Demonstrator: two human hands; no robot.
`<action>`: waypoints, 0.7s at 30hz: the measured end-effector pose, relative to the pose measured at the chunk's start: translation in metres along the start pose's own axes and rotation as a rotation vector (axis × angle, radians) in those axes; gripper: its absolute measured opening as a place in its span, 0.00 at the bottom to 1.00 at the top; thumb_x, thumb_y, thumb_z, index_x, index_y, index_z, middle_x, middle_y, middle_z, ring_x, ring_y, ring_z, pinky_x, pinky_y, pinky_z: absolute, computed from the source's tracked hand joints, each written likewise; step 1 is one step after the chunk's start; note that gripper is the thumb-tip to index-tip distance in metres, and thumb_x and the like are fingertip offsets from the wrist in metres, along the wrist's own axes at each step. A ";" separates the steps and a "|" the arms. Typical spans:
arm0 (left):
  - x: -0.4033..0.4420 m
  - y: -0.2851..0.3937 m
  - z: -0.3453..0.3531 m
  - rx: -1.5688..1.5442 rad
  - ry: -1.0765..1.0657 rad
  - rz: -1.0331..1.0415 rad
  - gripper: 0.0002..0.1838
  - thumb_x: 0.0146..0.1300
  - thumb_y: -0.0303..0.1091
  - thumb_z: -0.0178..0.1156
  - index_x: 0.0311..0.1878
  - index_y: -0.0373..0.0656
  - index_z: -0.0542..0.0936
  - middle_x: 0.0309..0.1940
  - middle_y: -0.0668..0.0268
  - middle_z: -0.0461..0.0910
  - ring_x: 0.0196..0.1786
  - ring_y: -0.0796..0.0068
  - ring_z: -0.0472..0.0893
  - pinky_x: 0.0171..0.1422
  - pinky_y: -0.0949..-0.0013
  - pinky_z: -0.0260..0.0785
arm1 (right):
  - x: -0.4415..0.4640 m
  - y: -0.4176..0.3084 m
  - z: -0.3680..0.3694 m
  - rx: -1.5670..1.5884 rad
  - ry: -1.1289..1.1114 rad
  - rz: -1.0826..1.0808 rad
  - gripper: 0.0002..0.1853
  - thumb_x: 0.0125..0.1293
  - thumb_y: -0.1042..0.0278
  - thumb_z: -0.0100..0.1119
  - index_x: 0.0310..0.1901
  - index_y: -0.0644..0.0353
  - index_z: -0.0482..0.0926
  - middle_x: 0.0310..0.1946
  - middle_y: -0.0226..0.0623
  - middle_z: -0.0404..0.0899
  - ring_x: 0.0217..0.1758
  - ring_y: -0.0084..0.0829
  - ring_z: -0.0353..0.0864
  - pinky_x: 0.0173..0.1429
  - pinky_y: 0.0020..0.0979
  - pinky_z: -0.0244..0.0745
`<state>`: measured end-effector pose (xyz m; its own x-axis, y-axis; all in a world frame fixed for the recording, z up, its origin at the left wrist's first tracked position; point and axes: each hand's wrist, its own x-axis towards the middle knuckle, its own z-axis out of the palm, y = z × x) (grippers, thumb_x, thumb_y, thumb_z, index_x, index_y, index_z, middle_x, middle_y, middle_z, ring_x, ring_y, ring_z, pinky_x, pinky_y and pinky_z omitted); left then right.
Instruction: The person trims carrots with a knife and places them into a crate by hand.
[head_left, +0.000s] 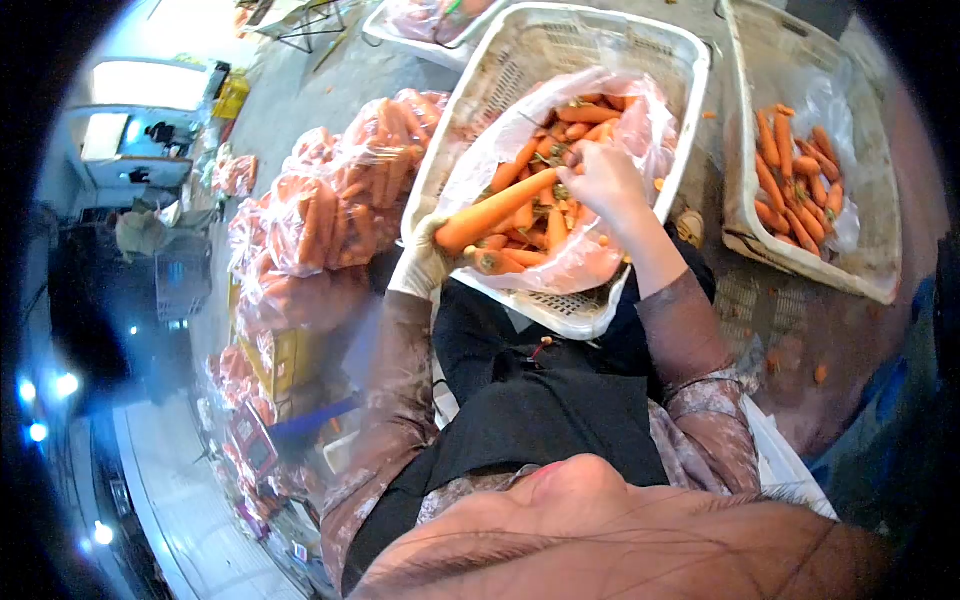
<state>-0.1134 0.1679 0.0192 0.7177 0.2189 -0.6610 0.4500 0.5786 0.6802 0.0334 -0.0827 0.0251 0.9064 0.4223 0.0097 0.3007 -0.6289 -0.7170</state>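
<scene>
A large carrot [497,212] lies slantwise above the crate, its thick end in my left hand [418,264], which wears a pale glove and is closed around it. At the carrot's thin end is my bare right hand [606,182], fingers pinched together; whether they hold anything besides the tip is hidden. Beneath both hands a pink plastic bag [648,130] stands open, with many loose carrots [556,228] inside. The bag sits in a white, dirt-stained plastic crate [560,18] in front of my knees.
Another crate [742,200] with carrots [800,185] and clear plastic stands to the right. Filled bags of carrots [335,200] are piled at the left, near a yellow crate [290,362]. Part of another crate [420,48] shows at the top. Carrot bits [820,373] lie on the floor.
</scene>
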 end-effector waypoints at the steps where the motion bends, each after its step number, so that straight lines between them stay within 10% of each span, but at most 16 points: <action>1: -0.010 0.003 -0.007 -0.171 -0.078 -0.036 0.28 0.58 0.48 0.53 0.55 0.36 0.71 0.39 0.47 0.78 0.30 0.62 0.80 0.31 0.63 0.76 | 0.002 -0.002 0.000 0.026 0.000 0.007 0.15 0.55 0.53 0.63 0.32 0.58 0.81 0.29 0.46 0.82 0.37 0.43 0.83 0.44 0.40 0.76; 6: -0.034 -0.013 -0.032 -0.502 -0.452 -0.104 0.32 0.61 0.55 0.47 0.56 0.35 0.70 0.33 0.42 0.77 0.13 0.70 0.69 0.21 0.69 0.70 | -0.003 -0.014 -0.005 0.721 -0.202 0.136 0.19 0.62 0.47 0.60 0.33 0.58 0.76 0.16 0.27 0.71 0.13 0.15 0.64 0.16 0.21 0.58; 19: -0.065 -0.042 0.005 -0.665 -0.312 -0.266 0.28 0.69 0.53 0.35 0.49 0.35 0.71 0.23 0.53 0.78 0.11 0.67 0.71 0.11 0.68 0.62 | -0.009 -0.007 0.016 1.030 -0.193 0.213 0.20 0.54 0.48 0.70 0.23 0.52 0.72 0.15 0.24 0.68 0.12 0.15 0.61 0.15 0.18 0.52; 21: -0.073 -0.039 0.021 0.016 -0.413 0.186 0.30 0.69 0.56 0.35 0.50 0.36 0.72 0.26 0.52 0.79 0.13 0.67 0.71 0.12 0.68 0.61 | -0.007 -0.004 0.014 1.007 -0.181 0.224 0.20 0.53 0.48 0.71 0.22 0.52 0.71 0.14 0.23 0.67 0.11 0.15 0.60 0.15 0.19 0.52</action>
<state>-0.1723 0.1126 0.0472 0.9377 -0.0159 -0.3472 0.2990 0.5462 0.7825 0.0214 -0.0742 0.0188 0.8280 0.5069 -0.2398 -0.3297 0.0942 -0.9394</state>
